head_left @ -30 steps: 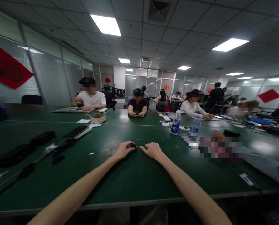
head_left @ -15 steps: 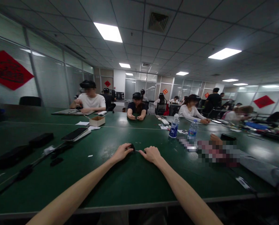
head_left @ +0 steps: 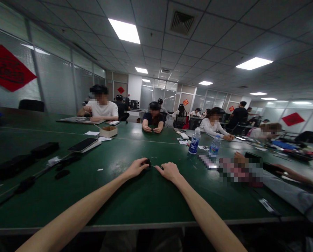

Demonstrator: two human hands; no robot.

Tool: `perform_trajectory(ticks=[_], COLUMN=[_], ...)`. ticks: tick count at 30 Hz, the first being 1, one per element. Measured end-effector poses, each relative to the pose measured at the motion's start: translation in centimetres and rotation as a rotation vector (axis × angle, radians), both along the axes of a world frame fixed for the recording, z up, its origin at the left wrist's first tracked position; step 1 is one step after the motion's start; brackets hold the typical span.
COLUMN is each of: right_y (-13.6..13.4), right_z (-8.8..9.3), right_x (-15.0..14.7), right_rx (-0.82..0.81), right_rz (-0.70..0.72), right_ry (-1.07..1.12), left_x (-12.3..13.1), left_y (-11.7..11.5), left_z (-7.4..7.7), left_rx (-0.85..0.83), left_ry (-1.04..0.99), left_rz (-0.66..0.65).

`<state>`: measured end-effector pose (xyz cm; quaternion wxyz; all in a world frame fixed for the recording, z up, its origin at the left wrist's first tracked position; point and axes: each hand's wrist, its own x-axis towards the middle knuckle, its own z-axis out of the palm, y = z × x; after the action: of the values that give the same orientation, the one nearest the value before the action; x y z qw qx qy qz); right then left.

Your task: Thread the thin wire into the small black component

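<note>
Left hand [head_left: 138, 168]: grip closed, fingers pinched on a small dark part [head_left: 148, 163]. Right hand [head_left: 171, 171]: grip closed too, thumb and fingers on a thin-shafted tool [head_left: 153, 166]; handle mostly hidden in the fist, so exact hold unclear. Part sits between the two hands, at or just above the bench [head_left: 119, 206]; can't tell if it rests there.

Change over the last second: dark part goes from lying flatter along the fingertips to standing more upright in the left grip. Most of that turn is there by half a second ago; little difference since. Gap between hands looks about the same, shaft still bridging it. Whether the tip actually touches the part: too small to tell.

My read: a re-aim of the part against the shaft, not a release. Neither hand lets go, so the work is still at the same step.

Other change: at right, a neighbour's forearm [head_left: 294, 173] comes into view by a dark slab [head_left: 268, 167]. Well apart from the hands, no interference as I judge it. Two bottles [head_left: 194, 141] [head_left: 214, 146] stay put on the bench.
</note>
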<state>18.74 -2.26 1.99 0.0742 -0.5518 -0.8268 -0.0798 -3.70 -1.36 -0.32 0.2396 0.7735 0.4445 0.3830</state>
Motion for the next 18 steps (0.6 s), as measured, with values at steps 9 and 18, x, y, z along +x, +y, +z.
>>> perform_trajectory(ticks=[9, 18], right_y=[-0.06, -0.04], right_z=[0.58, 0.15], right_x=[0.23, 0.48], right_rx=[-0.015, 0.079], right_rz=[0.022, 0.100], right_ry=[-0.028, -0.017], left_x=[-0.11, -0.03], left_y=[0.10, 0.07], left_z=[-0.20, -0.32], left_rx=[0.001, -0.042], left_ry=[0.007, -0.020], left_rz=[-0.034, -0.045])
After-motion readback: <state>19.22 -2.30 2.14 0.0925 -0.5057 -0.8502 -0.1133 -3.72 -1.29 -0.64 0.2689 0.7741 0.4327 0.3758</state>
